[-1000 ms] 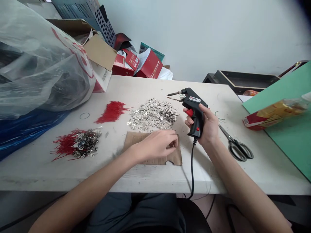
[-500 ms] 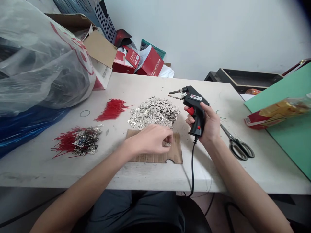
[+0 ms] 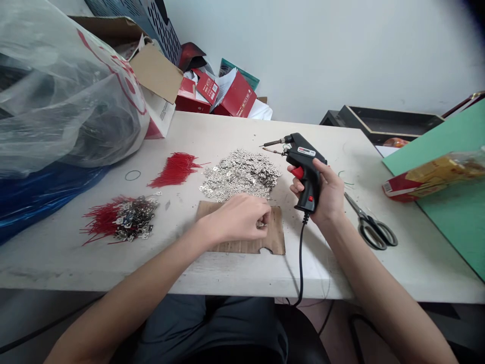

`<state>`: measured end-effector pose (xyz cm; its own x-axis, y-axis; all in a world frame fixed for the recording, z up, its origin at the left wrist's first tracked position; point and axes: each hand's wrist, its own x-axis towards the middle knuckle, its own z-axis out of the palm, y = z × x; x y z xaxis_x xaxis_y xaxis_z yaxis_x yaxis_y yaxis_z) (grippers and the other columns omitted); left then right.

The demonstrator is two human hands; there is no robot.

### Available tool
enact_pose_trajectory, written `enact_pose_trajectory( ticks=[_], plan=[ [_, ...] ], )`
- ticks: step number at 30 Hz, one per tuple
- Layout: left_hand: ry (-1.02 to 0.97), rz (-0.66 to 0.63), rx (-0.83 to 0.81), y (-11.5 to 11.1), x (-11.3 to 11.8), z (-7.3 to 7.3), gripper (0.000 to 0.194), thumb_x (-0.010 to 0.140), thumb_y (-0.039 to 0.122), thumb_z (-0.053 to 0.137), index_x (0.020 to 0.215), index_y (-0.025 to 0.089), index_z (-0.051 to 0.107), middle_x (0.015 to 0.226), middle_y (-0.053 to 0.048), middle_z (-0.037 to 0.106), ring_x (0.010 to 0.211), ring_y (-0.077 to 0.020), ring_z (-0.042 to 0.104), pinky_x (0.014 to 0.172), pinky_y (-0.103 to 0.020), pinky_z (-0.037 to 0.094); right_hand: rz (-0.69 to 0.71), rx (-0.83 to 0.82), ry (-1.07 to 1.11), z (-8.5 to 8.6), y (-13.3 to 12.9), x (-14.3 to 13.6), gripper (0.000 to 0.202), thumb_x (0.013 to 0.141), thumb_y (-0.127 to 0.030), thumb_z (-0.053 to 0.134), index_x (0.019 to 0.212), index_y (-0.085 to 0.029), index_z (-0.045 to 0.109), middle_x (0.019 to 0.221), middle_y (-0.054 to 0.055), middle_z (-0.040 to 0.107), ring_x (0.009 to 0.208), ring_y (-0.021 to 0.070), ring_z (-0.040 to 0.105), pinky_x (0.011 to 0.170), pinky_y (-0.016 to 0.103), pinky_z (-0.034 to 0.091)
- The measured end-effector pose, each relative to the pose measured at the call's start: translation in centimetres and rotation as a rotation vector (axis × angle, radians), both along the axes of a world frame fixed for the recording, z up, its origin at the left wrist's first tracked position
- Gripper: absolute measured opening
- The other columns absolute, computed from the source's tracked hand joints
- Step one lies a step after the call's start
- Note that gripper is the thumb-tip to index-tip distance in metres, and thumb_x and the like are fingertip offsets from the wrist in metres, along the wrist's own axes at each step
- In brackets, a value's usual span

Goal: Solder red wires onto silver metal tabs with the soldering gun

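Over the cardboard [image 3: 276, 235], the left hand [image 3: 242, 218] pinched a metal piece [image 3: 259, 223]; right of the cardboard, the right hand [image 3: 330, 196] curled its fingers round a soldering gun [image 3: 309, 176].

The left hand [image 3: 244, 217] and right hand [image 3: 329, 199] are bare, and so are the slender forearms [image 3: 166, 270], which broaden smoothly toward the elbows. Over the lap are dark slate-blue trousers [image 3: 248, 323], plain and matt, the cloth loose and softly creased across both thighs. A black patch [image 3: 227, 355] at the bottom edge may be the hem of a dark top, though it is too shadowed to tell.
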<state>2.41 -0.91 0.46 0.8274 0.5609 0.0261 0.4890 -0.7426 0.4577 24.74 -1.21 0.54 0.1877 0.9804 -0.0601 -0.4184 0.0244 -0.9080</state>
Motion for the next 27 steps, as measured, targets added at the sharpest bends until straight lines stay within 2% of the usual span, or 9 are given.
enact_pose_trajectory(
  ticks=[9,14,27],
  plan=[
    [0.0,-0.003,0.029,0.05,0.01,-0.3,0.007,0.087,0.019,0.066,0.085,0.019,0.072,0.089,-0.003,0.077,0.079,-0.0186,0.067,0.068,-0.034,0.042,-0.007,-0.009,-0.066,0.13,-0.05,-0.09,0.038,0.087,-0.052,0.078,0.109,-0.021,0.079,0.103,0.009,0.077,0.058,0.0117,0.046,0.057,0.034,0.041],
    [0.011,0.001,0.052,0.05,-0.02,-0.17,0.009,0.086,0.018,0.065,0.082,0.019,0.073,0.086,-0.002,0.077,0.076,-0.0179,0.066,0.066,-0.034,0.038,-0.001,-0.009,-0.032,0.08,-0.04,-0.04,0.034,0.09,-0.049,0.075,0.109,-0.021,0.08,0.101,0.008,0.079,0.058,0.0114,0.045,0.057,0.032,0.041],
    [0.012,-0.008,0.034,0.05,0.07,-0.07,0.01,0.088,0.016,0.067,0.086,0.017,0.077,0.091,-0.004,0.079,0.079,-0.0178,0.068,0.067,-0.033,0.04,0.001,-0.005,-0.008,0.03,0.02,-0.03,0.035,0.09,-0.047,0.077,0.108,-0.018,0.08,0.099,0.009,0.079,0.056,0.0105,0.047,0.054,0.03,0.042]
  ],
)
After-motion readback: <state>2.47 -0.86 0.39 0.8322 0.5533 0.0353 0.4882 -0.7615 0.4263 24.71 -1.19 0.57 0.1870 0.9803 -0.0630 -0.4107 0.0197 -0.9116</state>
